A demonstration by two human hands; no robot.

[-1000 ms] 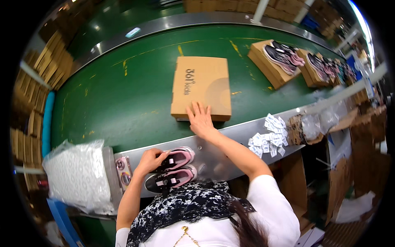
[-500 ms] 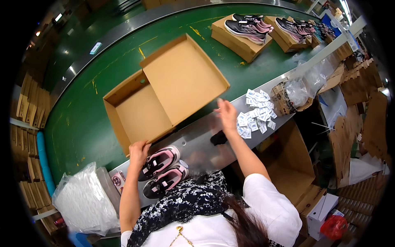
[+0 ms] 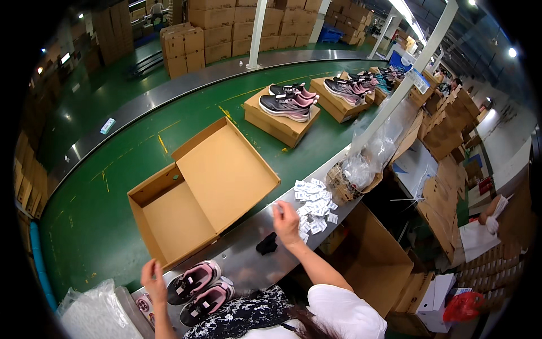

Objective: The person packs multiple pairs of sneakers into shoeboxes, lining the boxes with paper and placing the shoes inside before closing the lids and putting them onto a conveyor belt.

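Note:
A brown cardboard shoebox (image 3: 176, 220) stands with its lid laid back on the green belt in front of me. My left hand (image 3: 153, 281) hovers just off the box's near left corner, fingers loosely bent and nothing seen in them. Past the box's near right side, my right hand (image 3: 287, 222) is raised beside a pile of small white sachets (image 3: 316, 206), fingers loosely parted, with no object visible in it. Between my arms, a pair of black and pink sneakers (image 3: 197, 291) rests on the metal ledge. A small black cloth item (image 3: 266, 244) lies left of my right wrist.
Shoeboxes (image 3: 282, 121) topped with sneakers line the belt at the far right. A carton of clear plastic bags (image 3: 350, 175) stands past the sachets. Plastic sheets (image 3: 93, 313) and a phone (image 3: 145, 305) are at the near left. A slanted white post (image 3: 403, 85) rises at right.
My left hand has let go of the box's near edge and lifted away. The right hand has shifted nearer the sachets. The view has tilted up, bringing stacked cartons into sight.

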